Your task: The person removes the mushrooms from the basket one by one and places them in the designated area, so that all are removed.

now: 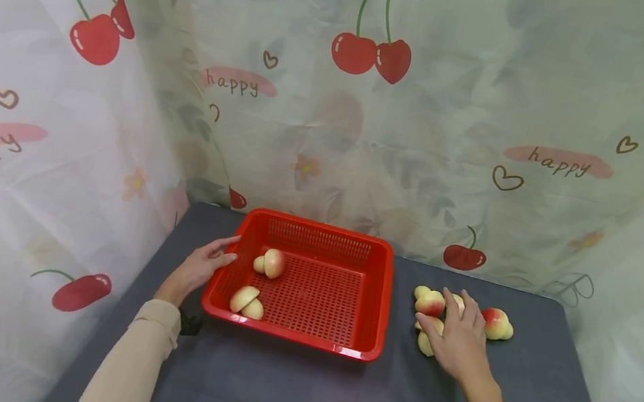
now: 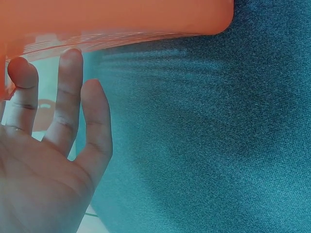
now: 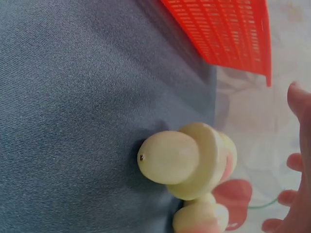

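Observation:
The red basket (image 1: 310,282) holds two pale, pink-tinged pieces, one farther back (image 1: 270,263) and one near its front left corner (image 1: 248,302), both shaped like mushrooms or fruit. At its left rim, my left hand (image 1: 197,273) holds the edge, with thumb and forefinger over it; the left wrist view shows the hand's (image 2: 53,141) other fingers loosely extended beside the basket's outer side (image 2: 121,17). My right hand (image 1: 460,337) hovers with spread fingers over similar loose pieces (image 1: 430,303), partly hiding them. The right wrist view shows a gap between these pieces (image 3: 170,158) and the hand (image 3: 299,179).
Right of the hand, another red and yellow piece (image 1: 496,324) lies on the dark grey table (image 1: 295,389). A pale curtain (image 1: 429,140) printed with cherries hangs behind the table and along both sides.

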{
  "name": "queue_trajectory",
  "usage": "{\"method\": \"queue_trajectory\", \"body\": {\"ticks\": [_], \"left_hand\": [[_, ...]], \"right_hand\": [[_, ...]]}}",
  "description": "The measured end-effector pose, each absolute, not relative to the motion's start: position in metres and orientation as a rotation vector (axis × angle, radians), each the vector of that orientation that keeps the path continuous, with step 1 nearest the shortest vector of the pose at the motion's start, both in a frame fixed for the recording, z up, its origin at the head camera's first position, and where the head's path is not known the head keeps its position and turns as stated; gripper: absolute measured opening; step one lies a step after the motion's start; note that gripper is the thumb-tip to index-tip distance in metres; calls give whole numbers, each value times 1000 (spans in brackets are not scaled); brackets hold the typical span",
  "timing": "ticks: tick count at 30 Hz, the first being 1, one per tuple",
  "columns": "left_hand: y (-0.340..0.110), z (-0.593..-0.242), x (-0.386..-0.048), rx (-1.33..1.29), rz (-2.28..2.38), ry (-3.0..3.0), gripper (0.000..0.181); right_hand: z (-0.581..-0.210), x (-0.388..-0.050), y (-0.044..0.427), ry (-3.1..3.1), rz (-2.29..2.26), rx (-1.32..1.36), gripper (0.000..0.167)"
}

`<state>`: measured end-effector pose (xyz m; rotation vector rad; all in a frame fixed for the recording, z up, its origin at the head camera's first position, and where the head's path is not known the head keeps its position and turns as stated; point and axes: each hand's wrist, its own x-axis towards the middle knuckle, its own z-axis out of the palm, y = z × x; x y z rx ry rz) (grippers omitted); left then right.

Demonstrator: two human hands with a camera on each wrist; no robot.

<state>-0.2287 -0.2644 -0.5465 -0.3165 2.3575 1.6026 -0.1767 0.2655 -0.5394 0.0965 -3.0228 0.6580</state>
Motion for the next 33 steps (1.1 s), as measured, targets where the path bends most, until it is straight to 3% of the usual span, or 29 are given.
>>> {"method": "queue_trajectory", "body": {"ticks": [9,33], "left_hand": [[-265,-547,-228,-323,1605,2348,55],[-265,-551,-229,-331,1602,2354,55]], "right_hand": [[-536,-181,254,-3089,510,164,99],[-518,-202,191,-3044,344,535,94]]}}
